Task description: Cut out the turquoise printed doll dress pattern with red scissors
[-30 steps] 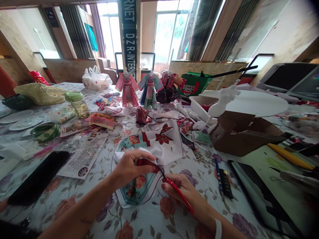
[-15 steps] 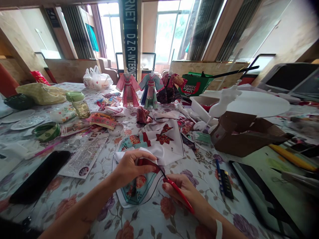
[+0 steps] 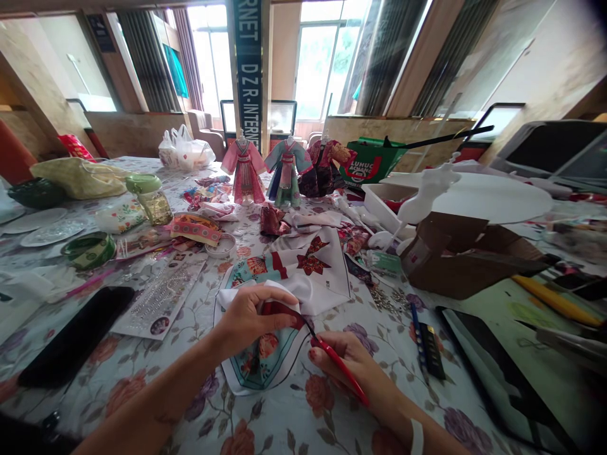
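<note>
Pinching a raised fold of the printed cloth [image 3: 310, 296] between thumb and fingers, the left hand [image 3: 260, 316] bends over its near half, while the right hand [image 3: 342, 359] wraps its fingers round a red-handled tool [image 3: 340, 365]. That tool's dark tip points far and left, meeting the fold's right edge just beside the left thumb — whether its blades are parted I cannot tell. The cloth lies at the near middle of the counter [image 3: 284, 426], which has a floral cover; its far part is spread out, showing a red flower shape on white, and its near part shows a turquoise pattern with a pale border.

Left of the cloth are a card of small beads [image 3: 161, 297] and, nearer the left edge, a flat black slab [image 3: 76, 338]. Farther left sit a green roll [image 3: 88, 250] and a jar with a pale green lid [image 3: 149, 199]. Three small dressed figures stand upright in a row at the far middle — a pink one [image 3: 243, 174], a blue-green one [image 3: 286, 174] and a dark red one [image 3: 322, 167]. To the right are a blue pen [image 3: 417, 335], an open cardboard box [image 3: 441, 272] and a tilted white form [image 3: 429, 189].
</note>
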Demonstrator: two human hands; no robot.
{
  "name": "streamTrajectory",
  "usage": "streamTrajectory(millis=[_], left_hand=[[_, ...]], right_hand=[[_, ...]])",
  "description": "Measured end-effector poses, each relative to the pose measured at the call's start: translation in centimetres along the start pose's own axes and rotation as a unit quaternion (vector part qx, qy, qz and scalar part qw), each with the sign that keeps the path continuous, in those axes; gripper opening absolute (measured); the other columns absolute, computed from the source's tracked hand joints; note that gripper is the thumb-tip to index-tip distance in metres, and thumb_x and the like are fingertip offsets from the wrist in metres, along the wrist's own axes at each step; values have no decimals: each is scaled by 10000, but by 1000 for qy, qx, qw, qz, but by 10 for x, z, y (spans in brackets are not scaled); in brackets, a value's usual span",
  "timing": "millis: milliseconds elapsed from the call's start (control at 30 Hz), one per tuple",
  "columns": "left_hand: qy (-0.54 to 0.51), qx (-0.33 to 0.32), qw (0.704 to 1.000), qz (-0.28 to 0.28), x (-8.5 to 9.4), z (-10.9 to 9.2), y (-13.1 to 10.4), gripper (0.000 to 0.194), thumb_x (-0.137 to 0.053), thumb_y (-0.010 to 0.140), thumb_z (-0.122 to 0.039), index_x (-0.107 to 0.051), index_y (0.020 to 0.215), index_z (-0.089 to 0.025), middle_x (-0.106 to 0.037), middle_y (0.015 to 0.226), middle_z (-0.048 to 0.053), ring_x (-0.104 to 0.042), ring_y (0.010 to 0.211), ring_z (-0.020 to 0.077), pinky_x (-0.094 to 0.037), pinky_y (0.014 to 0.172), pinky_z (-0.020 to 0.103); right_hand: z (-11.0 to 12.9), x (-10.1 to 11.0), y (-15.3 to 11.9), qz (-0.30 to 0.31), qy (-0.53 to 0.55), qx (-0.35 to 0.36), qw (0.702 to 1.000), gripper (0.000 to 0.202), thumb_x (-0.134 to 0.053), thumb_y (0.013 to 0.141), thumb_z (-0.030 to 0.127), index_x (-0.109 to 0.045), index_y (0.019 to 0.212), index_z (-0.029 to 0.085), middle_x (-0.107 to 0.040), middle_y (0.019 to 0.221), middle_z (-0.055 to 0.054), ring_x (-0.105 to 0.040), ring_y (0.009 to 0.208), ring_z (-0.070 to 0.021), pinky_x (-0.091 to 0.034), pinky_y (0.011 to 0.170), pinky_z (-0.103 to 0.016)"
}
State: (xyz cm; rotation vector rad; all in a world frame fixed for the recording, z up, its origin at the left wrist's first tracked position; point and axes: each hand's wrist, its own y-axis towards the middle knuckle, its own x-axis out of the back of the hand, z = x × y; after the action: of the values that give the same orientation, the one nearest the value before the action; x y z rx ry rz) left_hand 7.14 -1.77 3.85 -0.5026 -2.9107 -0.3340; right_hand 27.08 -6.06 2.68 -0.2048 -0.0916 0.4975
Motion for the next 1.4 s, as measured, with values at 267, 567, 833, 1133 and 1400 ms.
streamTrajectory(millis=[267, 567, 833, 1133, 1400], left_hand=[[-1, 6, 1000, -9, -2, 2, 0, 183, -780, 684, -196, -738, 861, -178, -727, 937, 44, -651, 876, 183, -505, 763, 259], [7, 2, 1000, -21, -3, 4, 0, 192, -789, 679, -203, -741, 862, -178, -729, 935, 44, -650, 898, 187, -504, 785, 263], [14, 3, 999, -28, -3, 4, -1, 192, -786, 680, -201, -742, 866, -183, -727, 946, 46, -646, 914, 195, -500, 803, 277], [17, -10, 999, -27, -2, 2, -1, 155, -750, 721, -199, -740, 874, -182, -728, 945, 48, -646, 919, 195, -495, 811, 278], [9, -13, 1000, -9, -1, 2, 0, 159, -733, 719, -150, -738, 876, -173, -729, 946, 48, -648, 919, 187, -498, 802, 261]], right_hand=[[-3, 1, 0, -22, -6, -1, 1000, 525, -651, 740, 576, -366, 513, 198, -344, 396, 82, -256, 349, -43, -150, 363, -209], [-7, 4, 1, -24, 1, -2, 1000, 542, -677, 712, 599, -373, 520, 194, -339, 404, 81, -255, 348, -38, -130, 351, -215], [-9, 4, 1, -27, 5, -3, 1000, 526, -686, 724, 573, -384, 527, 190, -329, 408, 85, -254, 352, -39, -129, 353, -217], [-11, 4, 2, -28, -4, -7, 1000, 554, -667, 713, 621, -370, 517, 196, -320, 410, 84, -256, 359, -44, -135, 359, -220], [-6, 3, 2, -20, -21, 1, 1000, 560, -604, 733, 658, -362, 515, 204, -323, 413, 80, -279, 362, -56, -178, 375, -215]])
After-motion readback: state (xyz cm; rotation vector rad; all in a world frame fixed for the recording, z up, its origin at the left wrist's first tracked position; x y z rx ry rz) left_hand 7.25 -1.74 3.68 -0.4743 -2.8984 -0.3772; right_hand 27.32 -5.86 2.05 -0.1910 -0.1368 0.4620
